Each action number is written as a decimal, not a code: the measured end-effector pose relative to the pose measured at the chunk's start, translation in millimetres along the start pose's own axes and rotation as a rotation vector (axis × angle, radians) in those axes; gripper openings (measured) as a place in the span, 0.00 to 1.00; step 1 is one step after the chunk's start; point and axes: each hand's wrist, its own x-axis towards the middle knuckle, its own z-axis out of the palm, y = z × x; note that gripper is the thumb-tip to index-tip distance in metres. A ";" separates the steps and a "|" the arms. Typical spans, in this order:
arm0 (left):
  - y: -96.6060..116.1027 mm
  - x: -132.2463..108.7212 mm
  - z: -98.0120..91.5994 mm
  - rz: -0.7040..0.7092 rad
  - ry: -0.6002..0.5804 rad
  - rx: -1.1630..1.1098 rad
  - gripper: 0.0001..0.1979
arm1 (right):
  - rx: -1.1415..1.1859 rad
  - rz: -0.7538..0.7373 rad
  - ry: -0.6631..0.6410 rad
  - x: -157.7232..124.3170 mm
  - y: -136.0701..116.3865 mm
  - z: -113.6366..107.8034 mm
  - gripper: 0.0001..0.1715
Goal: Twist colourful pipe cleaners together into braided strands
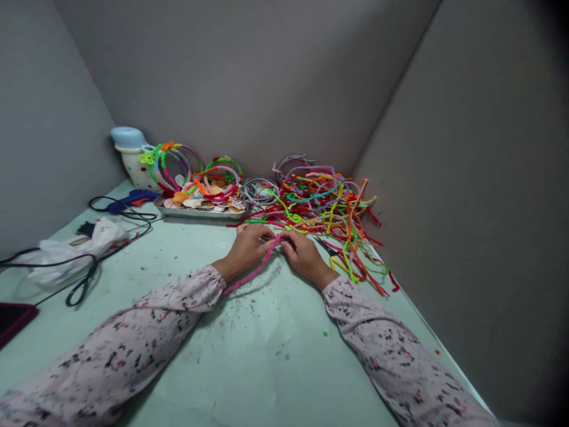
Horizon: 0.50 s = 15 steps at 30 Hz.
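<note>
My left hand point(248, 248) and my right hand point(303, 253) meet over the pale green table point(267, 350), fingers pinched together on a pink pipe cleaner point(253, 273). Its free end trails back toward my left wrist. Just beyond my hands lies a big tangled heap of pipe cleaners in many colours point(324, 207). Both forearms wear a speckled light sleeve.
A metal tray point(200, 212) holds shells and wrapped headbands. Behind it stands a white jug with a blue lid point(131, 151). A blue glue gun point(131, 200), black cables point(84, 279), a plastic bag point(71, 249) lie left. Small pliers point(329, 248) rest by my right hand. Grey walls close in.
</note>
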 end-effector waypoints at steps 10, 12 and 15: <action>4.8 -0.2 -1.7 -0.066 -0.057 -0.067 0.14 | 0.006 -0.002 -0.027 -0.2 -1.0 0.9 0.10; 3.6 -0.2 -0.5 -0.085 -0.064 -0.080 0.14 | 0.005 -0.002 -0.026 -0.3 -0.6 1.4 0.09; -0.4 -0.6 1.8 -0.108 -0.071 -0.121 0.12 | 0.011 -0.002 -0.020 -0.3 -0.3 1.9 0.09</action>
